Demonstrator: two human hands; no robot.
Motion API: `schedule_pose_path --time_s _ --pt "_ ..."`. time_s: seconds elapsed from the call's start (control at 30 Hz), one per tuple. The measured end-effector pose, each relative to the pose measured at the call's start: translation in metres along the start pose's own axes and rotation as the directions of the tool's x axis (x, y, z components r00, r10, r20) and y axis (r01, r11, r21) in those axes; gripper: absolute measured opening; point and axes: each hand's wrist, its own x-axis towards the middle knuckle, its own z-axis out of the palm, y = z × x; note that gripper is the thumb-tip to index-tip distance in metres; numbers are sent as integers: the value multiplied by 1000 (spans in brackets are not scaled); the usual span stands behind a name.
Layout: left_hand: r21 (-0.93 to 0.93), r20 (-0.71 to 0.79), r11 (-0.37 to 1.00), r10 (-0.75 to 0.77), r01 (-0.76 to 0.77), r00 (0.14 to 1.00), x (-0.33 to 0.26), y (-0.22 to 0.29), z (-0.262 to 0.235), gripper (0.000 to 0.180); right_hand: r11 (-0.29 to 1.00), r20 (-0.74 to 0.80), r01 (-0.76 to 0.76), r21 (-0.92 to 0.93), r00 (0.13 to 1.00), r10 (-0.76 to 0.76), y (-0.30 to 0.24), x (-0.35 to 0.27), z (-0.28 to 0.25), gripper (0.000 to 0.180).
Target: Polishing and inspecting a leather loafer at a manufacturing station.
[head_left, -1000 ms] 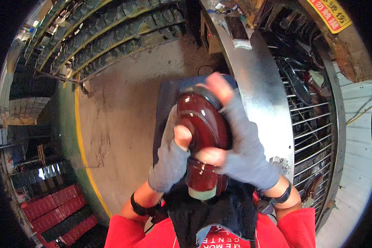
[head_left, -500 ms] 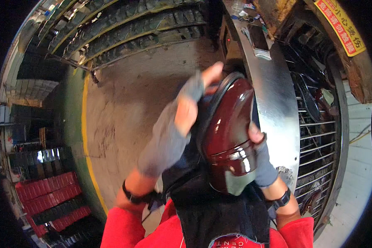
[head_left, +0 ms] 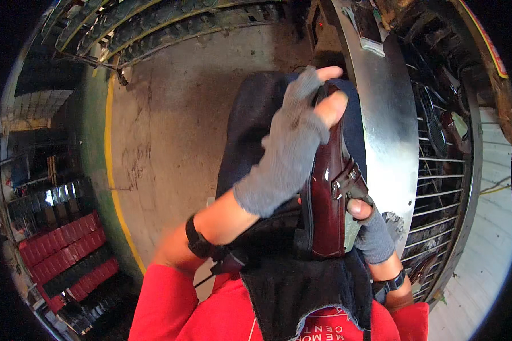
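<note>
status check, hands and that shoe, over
Left hand in grey fingerless glove, fingers laid over toe of dark red shoe. Right hand grips shoe from underneath at the buckle side. Dark cloth on lap below; nothing blocking.

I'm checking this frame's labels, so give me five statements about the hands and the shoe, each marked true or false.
1. The left hand lies over the shoe. True.
2. The shoe is bright blue. False: it is glossy dark red.
3. Both hands wear grey fingerless gloves. True; the right hand shows one too, bare fingertips sticking out.
4. The right hand is far from the shoe, resting on the floor. False: it grips the shoe from the right side.
5. A black cloth lies under the shoe on the person's lap. True.
</note>
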Motion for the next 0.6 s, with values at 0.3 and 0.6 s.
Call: schedule_pose_path --time_s 0.3,0.6 --pt "464 153 733 486 -497 860 -9 -10 10 55 946 -185 86 314 982 -28 -8 8 12 53" --pt "131 501 936 -348 327 793 -22 -124 -35 43 931 -677 321 -174 648 -350 -2 -134 -215 59"
